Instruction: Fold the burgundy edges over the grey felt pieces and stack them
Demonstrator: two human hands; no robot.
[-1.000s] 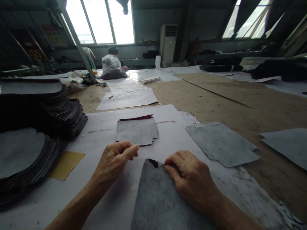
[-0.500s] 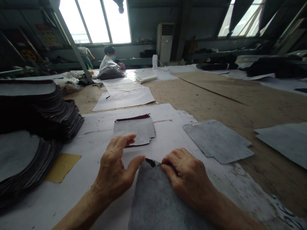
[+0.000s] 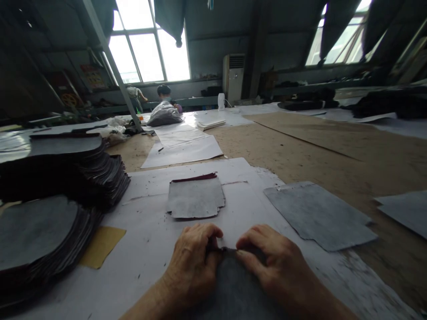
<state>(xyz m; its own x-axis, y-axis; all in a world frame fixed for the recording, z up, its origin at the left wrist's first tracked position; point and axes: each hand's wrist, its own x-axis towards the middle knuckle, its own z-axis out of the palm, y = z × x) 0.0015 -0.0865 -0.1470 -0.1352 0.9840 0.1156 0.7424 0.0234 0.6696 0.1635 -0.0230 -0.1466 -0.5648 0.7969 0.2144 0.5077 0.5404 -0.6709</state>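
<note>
A grey fabric piece (image 3: 236, 284) with a dark edge lies in front of me, its lower part running out of view. My left hand (image 3: 196, 260) pinches the left end of its far edge between thumb and fingers. Gripping the same edge a little to the right is my right hand (image 3: 270, 255). A short dark strip of the edge shows between the two hands. Just beyond them a small stack of grey pieces (image 3: 196, 198) with dark red edges lies flat on the white paper (image 3: 140, 249).
Tall stacks of dark-edged pieces (image 3: 50, 235) stand at the left, beside a yellow card (image 3: 103, 246). Flat grey pieces (image 3: 320, 215) lie at the right on the brown table surface (image 3: 283, 158). Two people are across the table, one behind a grey bag (image 3: 165, 114).
My left hand has moved right and closed from open onto the fabric's far edge. My right hand keeps its pinch. The view has tilted up, so things sit lower.
</note>
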